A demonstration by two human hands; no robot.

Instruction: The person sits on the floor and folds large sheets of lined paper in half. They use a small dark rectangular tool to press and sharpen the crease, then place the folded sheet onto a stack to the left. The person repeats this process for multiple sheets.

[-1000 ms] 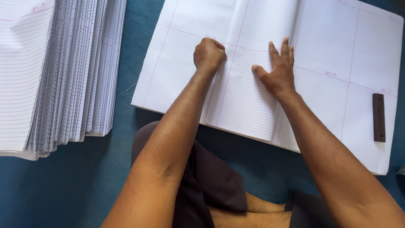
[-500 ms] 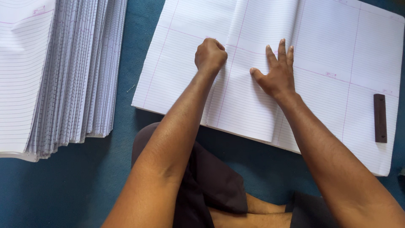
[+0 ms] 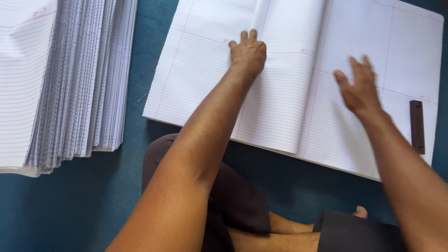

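**Two hands over a big ruled sheet on a blue floor**

The person sits cross-legged on the blue floor (image 3: 93, 205), dark shorts (image 3: 233, 200) over the knees; in front of them lies a large folded sheet of ruled paper (image 3: 289, 107), white with fine lines and pink margins, its upper leaf curling over near the fold at the top.

The left hand (image 3: 248, 52) rests flat on the sheet close to that fold, fingers stretched forward and together, its grip open and holding nothing; the right hand (image 3: 358, 88) hovers just above the right part of the sheet, blurred, fingers spread loosely, grip open too, whether it touches the paper I cannot tell.

A small dark wooden block (image 3: 417, 127) lies on the right edge of the sheet, near the right hand but apart from it; well off to the left stands a thick stack of ruled sheets (image 3: 70, 84), edges fanned, separated from the open sheet by a strip of bare floor; both forearms cross the near edge of the sheet and hide part of it.
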